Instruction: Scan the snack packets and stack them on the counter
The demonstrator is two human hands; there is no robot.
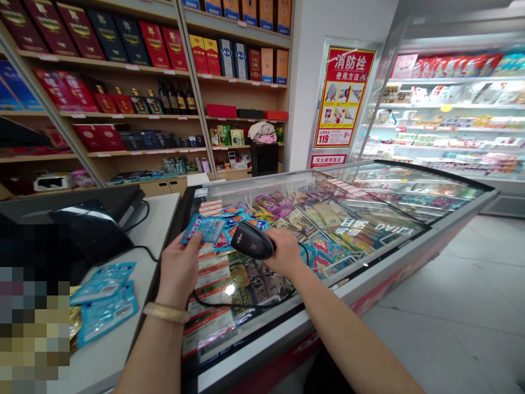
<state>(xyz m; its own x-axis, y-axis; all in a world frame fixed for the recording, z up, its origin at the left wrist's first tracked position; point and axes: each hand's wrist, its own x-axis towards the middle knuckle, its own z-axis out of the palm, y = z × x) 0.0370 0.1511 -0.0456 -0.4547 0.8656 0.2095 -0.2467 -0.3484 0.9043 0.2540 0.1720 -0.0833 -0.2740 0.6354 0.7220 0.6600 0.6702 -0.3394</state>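
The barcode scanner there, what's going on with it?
The right hand holds the black scanner over the glass-topped freezer, beside a small blue packet in the left hand. More small packets lie on the glass by the scanner, and larger blue packets lie on the counter at left.

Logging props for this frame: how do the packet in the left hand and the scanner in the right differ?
Look: the packet is light blue with printing; the scanner is black with a small pale mark.
Shape: the packet is thin and flat, the scanner bulky with a rounded head.
Grip: the left hand pinches the packet near an edge; the right hand holds the scanner from behind its head.
Shared: both are held up.
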